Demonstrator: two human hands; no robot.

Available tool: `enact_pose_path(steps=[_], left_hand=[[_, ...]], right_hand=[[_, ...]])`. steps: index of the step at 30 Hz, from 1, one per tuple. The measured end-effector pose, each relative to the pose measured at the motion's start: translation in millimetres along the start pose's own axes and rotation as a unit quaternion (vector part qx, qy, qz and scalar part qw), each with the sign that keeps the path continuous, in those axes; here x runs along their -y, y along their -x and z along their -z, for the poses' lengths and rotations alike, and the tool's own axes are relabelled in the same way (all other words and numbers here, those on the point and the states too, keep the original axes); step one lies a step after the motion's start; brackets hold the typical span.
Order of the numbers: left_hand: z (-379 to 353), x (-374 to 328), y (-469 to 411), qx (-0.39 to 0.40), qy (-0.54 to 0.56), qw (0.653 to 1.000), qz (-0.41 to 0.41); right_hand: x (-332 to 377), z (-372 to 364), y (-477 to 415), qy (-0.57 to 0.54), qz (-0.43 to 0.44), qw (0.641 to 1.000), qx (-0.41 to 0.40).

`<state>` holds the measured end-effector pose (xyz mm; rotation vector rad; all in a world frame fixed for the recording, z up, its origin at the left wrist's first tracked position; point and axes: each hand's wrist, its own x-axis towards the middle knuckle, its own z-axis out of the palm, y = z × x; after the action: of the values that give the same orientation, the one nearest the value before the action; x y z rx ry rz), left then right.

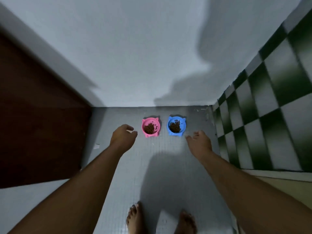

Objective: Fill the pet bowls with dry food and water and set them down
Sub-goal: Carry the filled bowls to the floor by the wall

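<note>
Both bowls are down on the grey floor (118,119) by the wall (135,65), side by side; the pink bowl (144,122) and the blue bowl (183,126) each have a heap of dry food (150,128) in them, so I'd say the food half is sorted; no water that I can see, so that's probably what's left; left hand (124,135) is just beside the pink one, fingers loosely curled, holding nothing; right hand (200,141) is near the blue one, relaxed, empty too.

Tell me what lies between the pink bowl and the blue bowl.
Only a bare strip of grey tiled floor. The head view shows the pink bowl and the blue bowl standing apart, side by side.
</note>
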<state>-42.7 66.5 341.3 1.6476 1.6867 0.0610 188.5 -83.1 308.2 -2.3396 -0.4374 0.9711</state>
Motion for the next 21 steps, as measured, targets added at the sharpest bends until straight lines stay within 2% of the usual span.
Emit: enact_pose_path(steps=[5,10,21], left_hand=[[74,-68,95,0.016,0.011,0.998,-0.060],[119,-98,165,0.012,0.014,0.995,-0.099],[192,-51,331,0.018,0.013,0.984,-0.179]], right_hand=[[52,78,94,0.010,0.054,0.998,0.005],[80,133,172,-0.001,0.083,0.996,-0.008],[64,173,377,-0.056,0.136,0.987,-0.068]])
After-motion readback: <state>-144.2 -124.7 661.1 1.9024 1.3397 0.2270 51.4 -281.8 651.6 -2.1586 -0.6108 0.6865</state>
